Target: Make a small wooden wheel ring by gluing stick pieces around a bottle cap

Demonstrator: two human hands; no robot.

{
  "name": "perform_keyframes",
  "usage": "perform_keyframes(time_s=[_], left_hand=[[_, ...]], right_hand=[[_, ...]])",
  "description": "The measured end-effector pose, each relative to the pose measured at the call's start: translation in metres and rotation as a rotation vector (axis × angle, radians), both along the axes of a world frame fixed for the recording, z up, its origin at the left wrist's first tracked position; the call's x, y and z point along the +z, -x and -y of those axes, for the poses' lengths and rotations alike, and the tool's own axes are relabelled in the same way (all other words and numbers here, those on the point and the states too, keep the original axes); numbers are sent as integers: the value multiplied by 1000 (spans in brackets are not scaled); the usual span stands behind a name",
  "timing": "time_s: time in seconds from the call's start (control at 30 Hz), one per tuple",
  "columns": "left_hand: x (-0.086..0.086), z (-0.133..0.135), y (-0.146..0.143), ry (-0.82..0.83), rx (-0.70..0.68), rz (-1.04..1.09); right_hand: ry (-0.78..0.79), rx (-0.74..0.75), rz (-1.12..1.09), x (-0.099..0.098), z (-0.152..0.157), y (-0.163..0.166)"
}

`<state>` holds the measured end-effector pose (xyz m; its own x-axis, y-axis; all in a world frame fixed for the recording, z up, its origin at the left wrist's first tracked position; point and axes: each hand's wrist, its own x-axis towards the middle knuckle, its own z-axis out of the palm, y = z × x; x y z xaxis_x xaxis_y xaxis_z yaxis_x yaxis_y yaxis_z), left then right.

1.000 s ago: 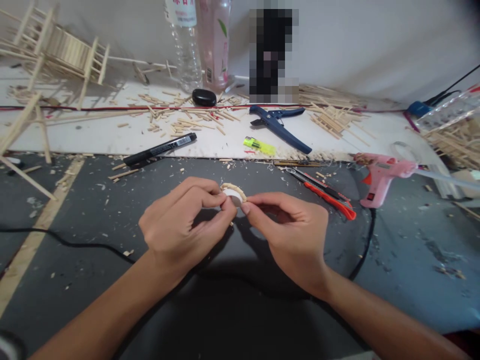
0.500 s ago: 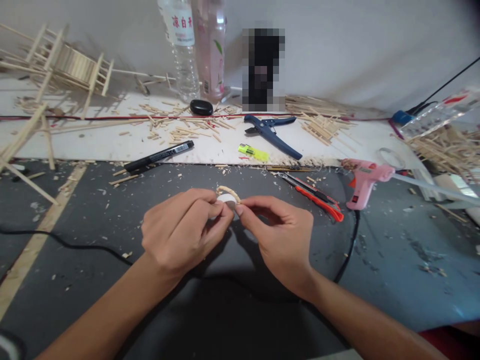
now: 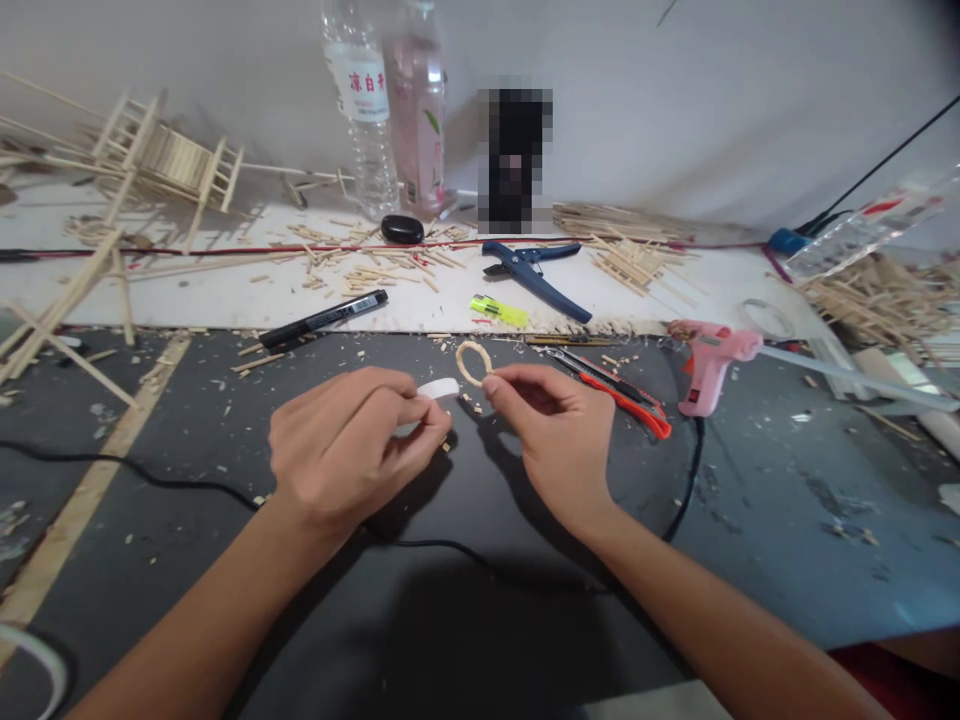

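My left hand (image 3: 356,440) pinches a small white round piece (image 3: 440,388), of which only the upper rim shows; whether it is a cap or a roll is unclear. Between the thumb and forefinger of my right hand (image 3: 559,440) is a small wooden ring (image 3: 458,362), held upright by its lower right edge. It looks built from short bits of stick. A narrow gap separates the ring from the white piece. Tiny wood bits (image 3: 471,404) lie on the dark mat beneath and between my hands.
An orange utility knife (image 3: 626,402) and a pink glue gun (image 3: 716,360) lie to the right. Blue cutters (image 3: 536,280), a yellow-green lighter (image 3: 498,310) and a black marker (image 3: 324,320) lie behind. Bottles (image 3: 364,130) stand by the wall; stick structures (image 3: 176,165) are left. A black cord (image 3: 442,545) crosses the mat.
The wooden ring has come away from the white piece and now stands upright in my right hand. My left hand has moved slightly left with the white piece. The view has shifted a little.
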<state>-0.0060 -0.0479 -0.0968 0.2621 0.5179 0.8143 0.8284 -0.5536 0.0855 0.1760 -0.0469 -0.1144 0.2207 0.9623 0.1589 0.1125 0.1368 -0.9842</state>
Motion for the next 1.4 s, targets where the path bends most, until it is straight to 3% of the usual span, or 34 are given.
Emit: perform_keyframes(time_s=[0.13,0.3,0.4,0.53,0.6,0.63,0.7,1.1,1.4], left_hand=[[3,-8,12,334,240,125],[-6,-30,44,568,288,136],[-11,-37,54,570,251,196],[-3,-28,39,481,122,351],[4,-17,24,527,-41,396],[7,-10,16,596,-196,457],[10,2,4,654,-304,484],[12,13,-4,639,-188,469],[14,16,-2,593,-195,412]], right_hand=[[21,29,-19,8,-7,-8],[42,133,-44,18,-10,-17],[55,237,-60,22,-11,-21],[51,341,-82,25,-9,-23],[45,382,-77,24,-8,-23],[45,402,-69,24,-7,-23],[41,438,-46,24,-5,-22],[4,428,-2,31,11,-18],[-68,421,114,33,15,-15]])
